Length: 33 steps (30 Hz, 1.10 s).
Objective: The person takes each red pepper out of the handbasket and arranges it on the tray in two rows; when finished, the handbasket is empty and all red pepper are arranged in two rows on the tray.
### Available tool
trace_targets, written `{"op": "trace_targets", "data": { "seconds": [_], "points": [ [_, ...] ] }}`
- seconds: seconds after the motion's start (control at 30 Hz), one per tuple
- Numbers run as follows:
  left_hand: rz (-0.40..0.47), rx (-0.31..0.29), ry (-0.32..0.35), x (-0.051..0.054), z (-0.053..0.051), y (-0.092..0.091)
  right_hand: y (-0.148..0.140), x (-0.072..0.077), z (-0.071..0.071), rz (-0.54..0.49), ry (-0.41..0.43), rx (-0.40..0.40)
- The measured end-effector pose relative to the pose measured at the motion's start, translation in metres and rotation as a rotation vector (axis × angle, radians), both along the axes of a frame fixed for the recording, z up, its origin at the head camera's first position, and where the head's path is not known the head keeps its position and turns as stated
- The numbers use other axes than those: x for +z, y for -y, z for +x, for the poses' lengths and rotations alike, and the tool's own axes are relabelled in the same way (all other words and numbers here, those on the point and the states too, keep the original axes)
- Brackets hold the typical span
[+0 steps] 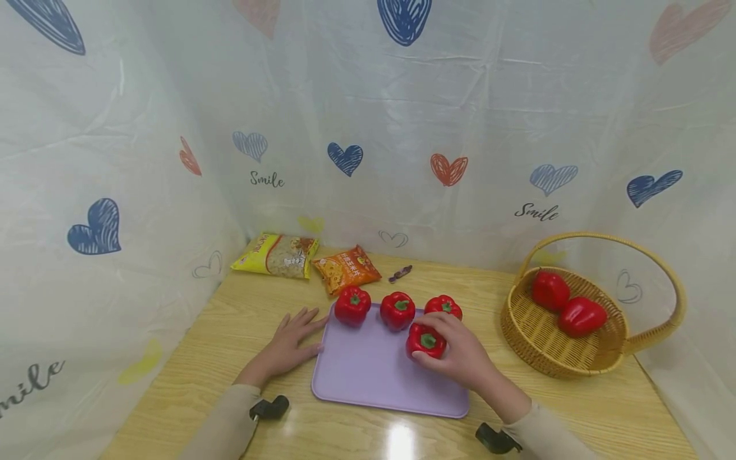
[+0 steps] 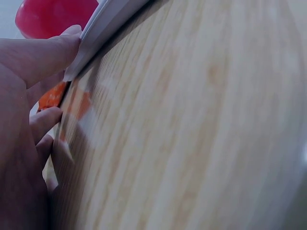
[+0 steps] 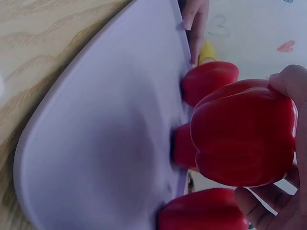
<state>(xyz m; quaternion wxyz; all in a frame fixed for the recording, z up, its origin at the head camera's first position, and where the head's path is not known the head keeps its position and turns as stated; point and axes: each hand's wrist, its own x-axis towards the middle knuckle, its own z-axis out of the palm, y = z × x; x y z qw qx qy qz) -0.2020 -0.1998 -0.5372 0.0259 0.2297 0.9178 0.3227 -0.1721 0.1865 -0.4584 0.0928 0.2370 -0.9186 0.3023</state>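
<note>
A purple tray [image 1: 368, 377] lies on the table with three red peppers along its far edge: one at the left corner [image 1: 352, 306], one in the middle [image 1: 397, 310] and one at the right [image 1: 443, 306]. My right hand [image 1: 460, 354] grips a fourth red pepper [image 1: 425, 340] over the tray's right part; the right wrist view shows this pepper [image 3: 244, 134] between thumb and fingers, apart from the tray surface. My left hand [image 1: 287, 345] has its fingers extended against the tray's left edge; in the left wrist view the thumb [image 2: 53, 55] touches the rim.
A wicker basket [image 1: 535, 348] with two red peppers [image 1: 581, 317] stands at the right, its handle arching up. Behind the tray lie a yellow bag [image 1: 282, 257], an orange snack bag [image 1: 347, 269] and a small wrapped candy [image 1: 400, 274]. A curtain with hearts hangs behind.
</note>
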Motion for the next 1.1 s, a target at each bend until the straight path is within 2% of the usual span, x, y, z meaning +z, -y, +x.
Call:
{"op": "trace_targets", "data": {
  "seconds": [0.2, 0.47, 0.7, 1.1],
  "points": [
    [-0.006, 0.001, -0.013, 0.000, 0.000, 0.001, 0.016, -0.003, -0.002, -0.012, 0.004, 0.020],
    [-0.004, 0.000, -0.013, 0.002, 0.001, 0.001, 0.038, -0.005, -0.007, 0.009, 0.088, 0.027],
    [-0.004, -0.001, -0.011, 0.001, 0.000, 0.000, 0.058, -0.008, -0.013, 0.048, 0.121, 0.051],
    [0.004, 0.005, -0.005, 0.002, 0.001, -0.001, 0.088, -0.014, -0.020, 0.048, 0.148, 0.142]
  ]
}}
